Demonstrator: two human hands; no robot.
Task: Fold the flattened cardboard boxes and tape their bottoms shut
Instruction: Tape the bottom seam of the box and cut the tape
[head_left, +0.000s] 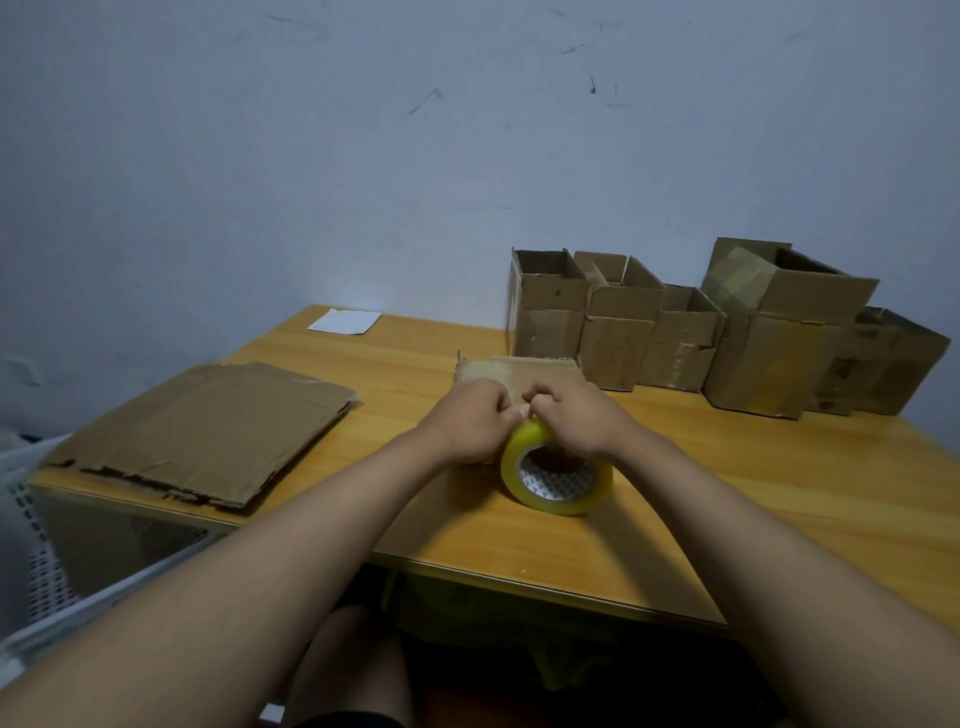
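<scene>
Both hands, left (470, 418) and right (569, 415), pinch the tape roll (556, 470) against the box (519, 371) just behind.

— What do the hands have?
— The right hand (569, 415) grips the top of a yellow tape roll (556, 470) standing on the wooden table (727, 519); the left hand (470, 418) pinches at the roll's top, knuckles touching the right.
— And around them?
— A small cardboard box (519, 371) just beyond both hands, flattened cardboard (208, 426) well off the left hand, folded boxes (727, 332) beyond the right.
</scene>
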